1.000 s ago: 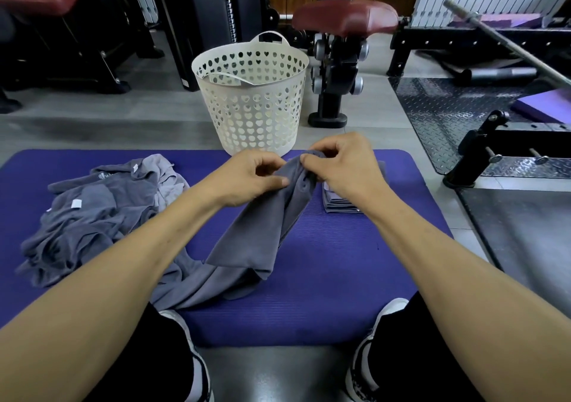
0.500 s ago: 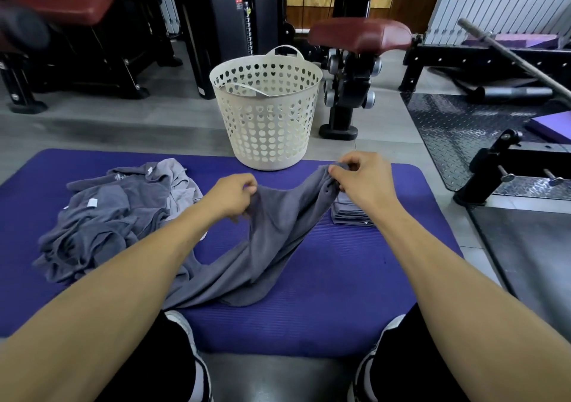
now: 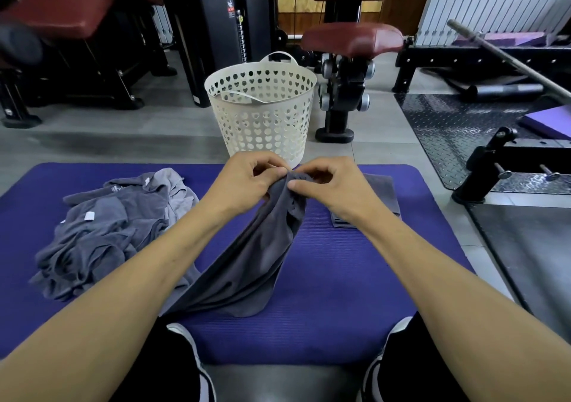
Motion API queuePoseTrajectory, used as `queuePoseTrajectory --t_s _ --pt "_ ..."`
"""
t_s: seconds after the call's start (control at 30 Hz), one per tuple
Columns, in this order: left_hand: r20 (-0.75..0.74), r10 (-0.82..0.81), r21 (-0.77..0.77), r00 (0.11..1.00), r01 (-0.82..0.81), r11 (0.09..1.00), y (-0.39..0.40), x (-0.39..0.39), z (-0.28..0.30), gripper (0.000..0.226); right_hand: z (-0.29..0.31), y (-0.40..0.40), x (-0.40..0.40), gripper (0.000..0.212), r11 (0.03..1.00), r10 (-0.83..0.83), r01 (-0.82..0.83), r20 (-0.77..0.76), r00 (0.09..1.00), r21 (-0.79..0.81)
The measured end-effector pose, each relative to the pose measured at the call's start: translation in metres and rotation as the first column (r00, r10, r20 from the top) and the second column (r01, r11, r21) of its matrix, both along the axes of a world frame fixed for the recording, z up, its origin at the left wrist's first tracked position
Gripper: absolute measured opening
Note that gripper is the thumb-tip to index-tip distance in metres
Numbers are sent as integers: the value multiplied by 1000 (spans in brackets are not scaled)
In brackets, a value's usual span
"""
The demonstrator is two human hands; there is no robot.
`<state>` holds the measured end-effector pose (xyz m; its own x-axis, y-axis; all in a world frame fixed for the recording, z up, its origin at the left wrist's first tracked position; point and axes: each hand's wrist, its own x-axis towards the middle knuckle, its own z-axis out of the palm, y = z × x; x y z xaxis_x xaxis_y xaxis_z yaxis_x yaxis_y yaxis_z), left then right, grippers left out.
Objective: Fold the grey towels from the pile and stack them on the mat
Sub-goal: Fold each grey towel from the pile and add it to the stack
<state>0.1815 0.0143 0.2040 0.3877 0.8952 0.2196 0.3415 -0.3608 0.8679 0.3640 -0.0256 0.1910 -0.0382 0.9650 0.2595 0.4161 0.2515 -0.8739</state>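
A grey towel (image 3: 256, 256) hangs lengthwise from both hands toward the person, its low end resting on the purple mat (image 3: 355, 293), with the left hand (image 3: 247, 182) and right hand (image 3: 333, 185) side by side, each pinching its bunched top edge, the folded stack (image 3: 383, 191) lying just right

Purple mat (image 3: 340, 293): bare strip at 6 o'clock and broad bare area at 4 o'clock, passable.
Loose grey towel pile (image 3: 102, 228): fills 9 o'clock side of mat.
Folded towel stack (image 3: 383, 194): at 2 o'clock, partly hidden behind right hand (image 3: 336, 188).
Held towel (image 3: 256, 265): drapes through centre from left hand (image 3: 247, 182) and right hand, blocking crossing.
White basket (image 3: 262, 114): 12 o'clock, just off mat's far edge.
Bench frame (image 3: 340, 92): 1 o'clock, behind basket.
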Motion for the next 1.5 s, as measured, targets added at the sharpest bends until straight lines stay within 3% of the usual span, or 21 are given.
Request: queuePoseTrajectory --t_s 0.47,0.77,0.87,0.97,1.03,1.13,1.3,1.5 --pt "-13 56 -226 998 -57 972 3 -11 -6 4 0 1 -6 12 988 -156 156 64 986 -3" --pt "5 78 -156 997 -77 985 1 -14 1 5 -4 5 1 9 990 -138 139 24 990 -30" --pt "-10 143 -110 990 -143 984 3 -14 -2 5 -9 8 5 4 988 -97 101 42 994 -119" --pt "-77 192 -114 978 -199 973 6 -15 -10 10 -9 5 9 14 972 2 34 148 989 -234" --pt "-104 169 -148 980 -183 972 6 -12 -14 13 -6 2 10 23 963 46 -1 164 985 -269" --pt "-93 67 -207 993 -85 975 2 -3 -16 14 -1 -2 9 33 964 51 -31 68 996 -265" --pt "-85 -105 -264 991 80 961 -6 3 -10 25 6 -7 6 33 985 50 -53 -21 999 -165" --pt "-105 -118 -196 988 96 976 -10 3 -8 9 5 -9 9 26 995 25 -28 -35 999 -100"
